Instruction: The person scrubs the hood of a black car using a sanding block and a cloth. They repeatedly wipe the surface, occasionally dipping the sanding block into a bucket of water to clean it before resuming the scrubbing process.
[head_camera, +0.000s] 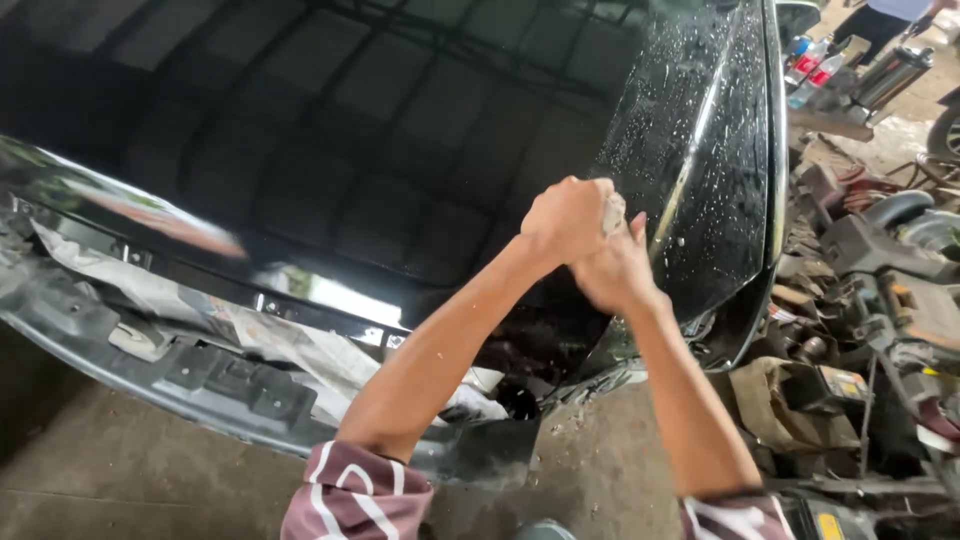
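Both hands meet over a wet black car hood (400, 150). The left hand (565, 220) and right hand (618, 272) squeeze one pale cloth (613, 213) between them, with water-beaded paint at two o'clock.

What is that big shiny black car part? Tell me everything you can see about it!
The black car hood is a wide, glossy panel that fills most of the view and mirrors a roof frame overhead. Its right side is speckled with white droplets, so it looks wet there. Below its front edge, crumpled paper masks the bare grey bumper frame. The left hand and right hand are clasped together over its right part, squeezing a small pale wad. Whether they touch the paint is unclear.
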